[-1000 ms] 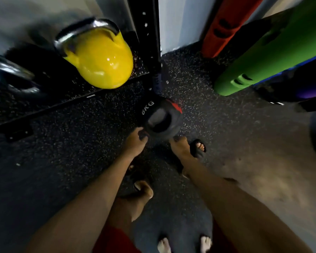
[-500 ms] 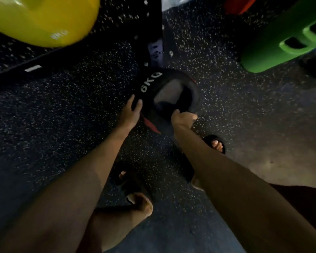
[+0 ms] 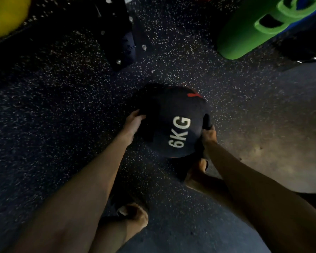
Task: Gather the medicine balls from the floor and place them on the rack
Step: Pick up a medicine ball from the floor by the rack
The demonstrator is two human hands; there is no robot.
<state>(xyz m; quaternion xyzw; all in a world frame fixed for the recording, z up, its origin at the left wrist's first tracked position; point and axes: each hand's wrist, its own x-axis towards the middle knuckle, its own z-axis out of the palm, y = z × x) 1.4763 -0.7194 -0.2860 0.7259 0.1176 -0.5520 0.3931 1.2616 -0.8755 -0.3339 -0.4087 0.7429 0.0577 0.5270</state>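
Both hands hold the 6KG medicine ball (image 3: 171, 114). The left hand (image 3: 134, 122) grips its left side with fingers curled over the dark surface. The right hand (image 3: 209, 135) grips the right side lower down, its fingers wrapped round the edge. Both forearms reach forward to the ball, whose white "6KG" print faces up and a red mark shows on its far side. Whether it rests on the floor or is just off it cannot be told.

Just nearer than the ball, partly under its near edge, stands a foot (image 3: 196, 173). Speckled rubber floor (image 3: 62, 106) spreads all round the ball, open to its left and beyond it; to its right the surface turns pale and plain.

Beyond the ball and slightly left, the black bolted base of the rack (image 3: 115, 39) meets the floor. Far left of that a yellow rounded weight (image 3: 5, 15) sits on a dark shelf at the frame's edge. Far right of the ball lies a green padded bag (image 3: 244, 33) with looped handles.
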